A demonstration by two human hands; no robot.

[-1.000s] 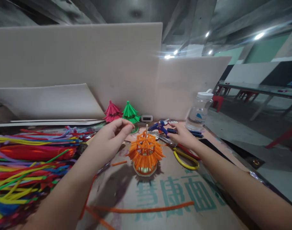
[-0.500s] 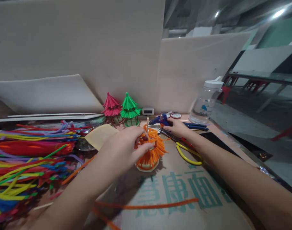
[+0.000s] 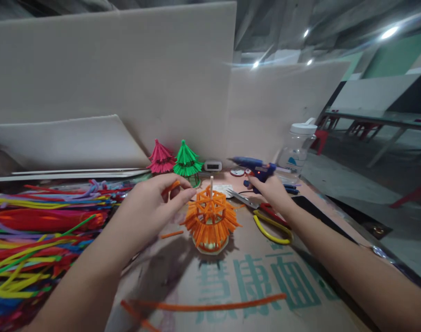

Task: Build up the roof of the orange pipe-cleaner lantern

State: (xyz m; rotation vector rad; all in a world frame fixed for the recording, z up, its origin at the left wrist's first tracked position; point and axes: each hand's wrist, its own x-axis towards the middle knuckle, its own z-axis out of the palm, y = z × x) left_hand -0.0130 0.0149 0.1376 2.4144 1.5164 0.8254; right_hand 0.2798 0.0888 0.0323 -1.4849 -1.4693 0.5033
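Observation:
My right hand (image 3: 271, 189) is closed around the handle of a blue glue gun (image 3: 257, 169), lifted off the table with its nozzle pointing left. My left hand (image 3: 162, 198) pinches a short orange pipe cleaner piece (image 3: 172, 186), just left of an orange pipe cleaner pavilion (image 3: 212, 221). The pavilion stands upright on a pale base, with a fringed lower roof, an open frame above it and a wooden stick (image 3: 212, 182) rising from the middle. Neither hand touches it. A loose orange piece (image 3: 172, 234) lies below my left hand.
Yellow-and-red-handled scissors (image 3: 272, 228) lie right of the pavilion. Behind stand a pink pavilion (image 3: 161, 157), a green pavilion (image 3: 187, 159) and a small clock (image 3: 213, 165). Colourful pipe cleaners (image 3: 41, 230) fill the left. A water bottle (image 3: 296, 150) stands back right. Orange strips (image 3: 210, 306) lie in front.
My right hand has picked up the glue gun and raised it. My left hand has moved left, away from the pavilion, and now shows an orange piece in its fingers.

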